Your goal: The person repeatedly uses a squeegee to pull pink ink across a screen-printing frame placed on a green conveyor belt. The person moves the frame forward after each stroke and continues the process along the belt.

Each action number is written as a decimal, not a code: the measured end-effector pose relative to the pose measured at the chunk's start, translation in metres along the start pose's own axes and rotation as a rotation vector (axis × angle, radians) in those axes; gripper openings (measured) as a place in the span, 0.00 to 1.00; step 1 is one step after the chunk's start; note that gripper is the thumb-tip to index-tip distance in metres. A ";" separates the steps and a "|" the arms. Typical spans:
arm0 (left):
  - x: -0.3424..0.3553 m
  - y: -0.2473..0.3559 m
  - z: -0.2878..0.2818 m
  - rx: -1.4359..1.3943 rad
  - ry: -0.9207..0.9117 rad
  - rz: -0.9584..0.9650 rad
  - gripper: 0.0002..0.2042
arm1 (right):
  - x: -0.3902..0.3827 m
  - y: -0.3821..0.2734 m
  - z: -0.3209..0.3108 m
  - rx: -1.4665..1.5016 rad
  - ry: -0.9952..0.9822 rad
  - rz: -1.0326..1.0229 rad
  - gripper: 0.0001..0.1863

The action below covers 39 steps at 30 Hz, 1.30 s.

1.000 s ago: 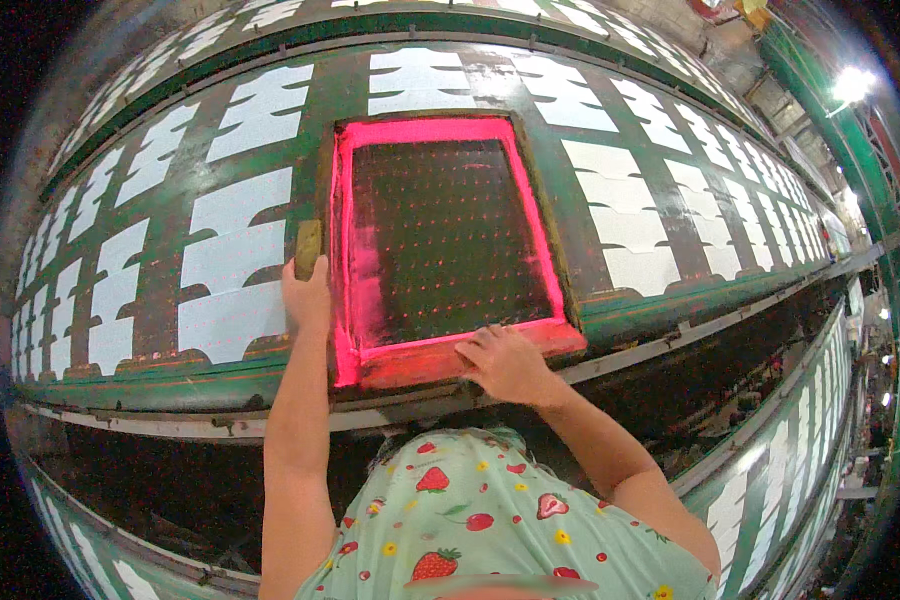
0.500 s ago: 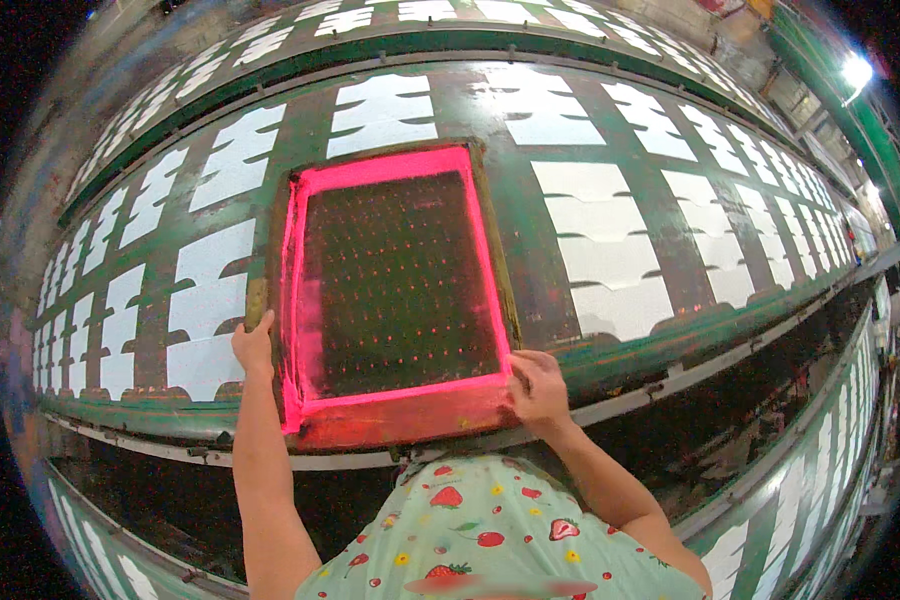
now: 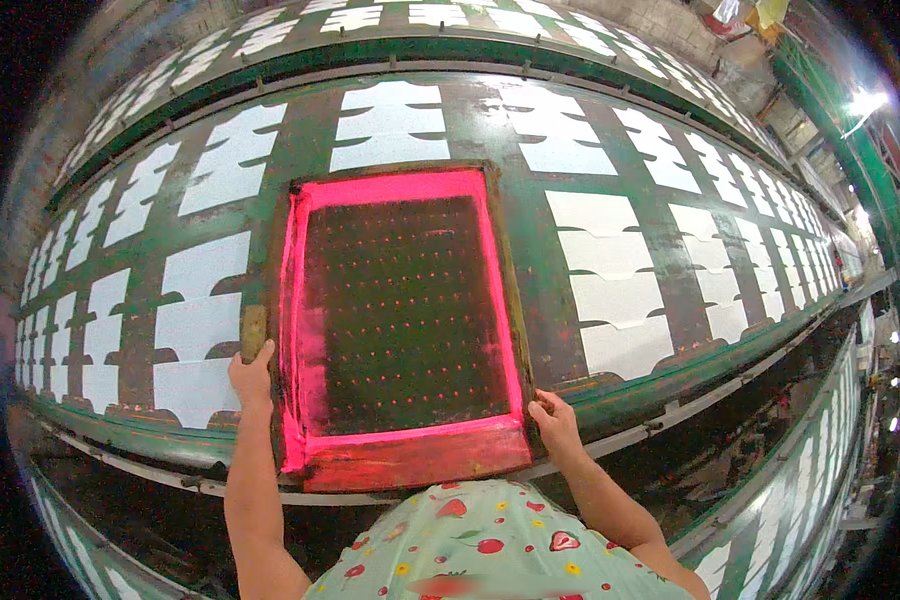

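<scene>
A screen printing frame (image 3: 400, 458) lies over the green table in front of me, its dark mesh (image 3: 400, 310) dotted with small pink specks. Bright pink ink (image 3: 400, 188) borders the mesh on all sides. My left hand (image 3: 251, 378) is closed round the lower end of a short wooden handle piece (image 3: 255, 330) along the frame's left side. At the lower right corner, my right hand (image 3: 557, 425) pinches the frame's edge, thumb and fingers bent. The frame hides whatever lies beneath it.
White cut fabric pieces (image 3: 610, 285) lie in rows along the long green printing table (image 3: 530, 300). A metal rail (image 3: 670, 412) runs along its near edge. Another table with white pieces (image 3: 440, 15) stands beyond, and one more (image 3: 770, 510) at the lower right.
The frame sits lower in view and looks straighter, its near edge closer to me. My right hand has moved down and right with the corner; my left hand is lower too.
</scene>
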<state>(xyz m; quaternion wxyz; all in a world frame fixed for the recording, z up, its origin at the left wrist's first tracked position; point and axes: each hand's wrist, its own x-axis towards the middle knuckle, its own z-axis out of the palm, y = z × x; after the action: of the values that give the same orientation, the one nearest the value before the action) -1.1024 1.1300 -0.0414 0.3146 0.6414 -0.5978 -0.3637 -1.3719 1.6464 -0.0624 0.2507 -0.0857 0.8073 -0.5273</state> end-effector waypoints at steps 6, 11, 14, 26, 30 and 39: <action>0.000 -0.008 -0.008 -0.214 -0.204 -0.008 0.24 | -0.009 -0.021 -0.002 0.018 0.058 0.032 0.24; -0.003 0.009 -0.014 -0.425 -0.292 -0.067 0.21 | -0.027 -0.059 -0.020 0.042 0.035 -0.052 0.22; -0.007 0.021 -0.012 -0.445 -0.320 -0.081 0.21 | -0.029 -0.068 -0.035 0.110 0.049 -0.122 0.22; -0.196 0.127 0.136 -0.533 -0.244 0.049 0.17 | 0.080 0.013 -0.231 -0.015 0.176 -0.058 0.30; -0.279 0.147 0.198 -0.497 -0.246 0.056 0.18 | 0.105 0.046 -0.311 0.125 0.207 0.020 0.29; -0.395 0.177 0.287 -0.464 -0.237 0.060 0.18 | 0.131 0.081 -0.445 0.100 0.276 -0.013 0.27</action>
<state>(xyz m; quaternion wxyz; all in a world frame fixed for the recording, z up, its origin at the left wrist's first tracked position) -1.4478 1.5170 -0.0111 0.3914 0.4870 -0.5499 -0.5543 -1.6949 1.9887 -0.0346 0.1377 -0.0053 0.8063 -0.5752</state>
